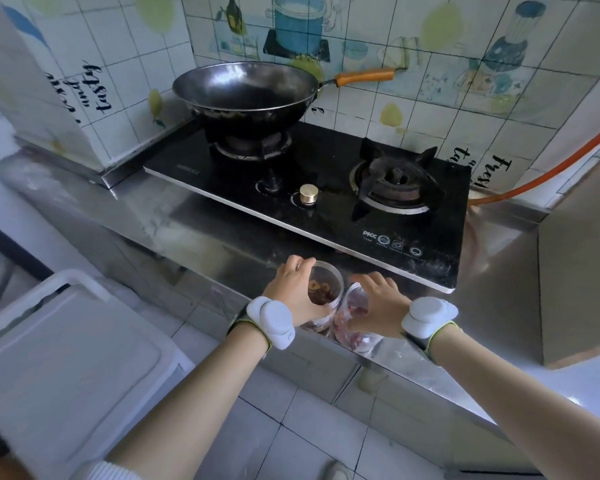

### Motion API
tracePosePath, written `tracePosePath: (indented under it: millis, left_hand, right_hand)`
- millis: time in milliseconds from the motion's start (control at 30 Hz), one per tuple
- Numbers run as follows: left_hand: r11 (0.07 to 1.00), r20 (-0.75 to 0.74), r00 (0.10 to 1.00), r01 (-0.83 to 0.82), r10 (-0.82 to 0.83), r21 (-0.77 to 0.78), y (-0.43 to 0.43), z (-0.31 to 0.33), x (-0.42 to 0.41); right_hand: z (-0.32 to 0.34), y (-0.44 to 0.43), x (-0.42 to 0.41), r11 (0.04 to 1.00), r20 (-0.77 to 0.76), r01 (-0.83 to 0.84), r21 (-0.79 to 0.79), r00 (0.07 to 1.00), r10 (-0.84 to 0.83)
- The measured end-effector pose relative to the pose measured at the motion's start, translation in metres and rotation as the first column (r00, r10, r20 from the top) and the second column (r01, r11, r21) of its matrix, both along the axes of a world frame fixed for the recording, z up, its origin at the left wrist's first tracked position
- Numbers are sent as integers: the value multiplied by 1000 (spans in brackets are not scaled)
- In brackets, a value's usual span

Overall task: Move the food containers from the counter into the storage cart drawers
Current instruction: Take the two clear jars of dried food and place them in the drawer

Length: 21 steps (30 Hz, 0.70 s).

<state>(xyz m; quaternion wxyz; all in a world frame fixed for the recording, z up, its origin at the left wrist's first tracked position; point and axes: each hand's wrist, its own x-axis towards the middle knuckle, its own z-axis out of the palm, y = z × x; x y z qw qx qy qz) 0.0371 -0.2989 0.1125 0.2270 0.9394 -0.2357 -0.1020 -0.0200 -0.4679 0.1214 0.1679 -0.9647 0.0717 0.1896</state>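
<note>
**Head view: both hands on two clear containers at the counter's front edge**

Head camera looks down on a stainless steel counter (194, 216) that runs across the frame, with illustrated white wall tiles (413, 81) behind it. At lower left, well apart from the hands, stands the white storage cart (66, 358), its flat top and raised rim showing; its drawers cannot be made out from this angle.

On the counter sits a black glass gas hob (326, 202). A dark wok (246, 91) with an orange handle rests on the left burner, while the right burner (395, 181) is bare. A brass-coloured knob (309, 194) sits between them near the hob's front edge. An orange hose (548, 168) curves along the wall at right.

Two bare forearms reach in from below, each wearing a white wrist device (274, 322) on a green-edged strap.

Just in front of the hob, at the counter's near edge, stand two clear food containers side by side, touching or nearly so. The left hand (293, 289) curls around the left container (328, 285), which holds brown pieces, fingers wrapped over its rim and side. The right hand (383, 306) lies over the right container (355, 306), which holds reddish-pink contents, fingers bent down against its top and side. Whether either container is lifted off the counter cannot be told.
</note>
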Motion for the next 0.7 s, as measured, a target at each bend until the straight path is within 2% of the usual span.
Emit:
tracePosePath:
  millis: [300,700]
  left_hand:
    - [983,-51,982,-182,181,-16,74,-6,-13]
    - [911,-177,895,-410,408,26,183,-39,-58]
  right_hand:
    - [-4,68,19,982,-22,-185,29,982,185]
    - [-42,179,24,884,-85,-462,69,880,467]
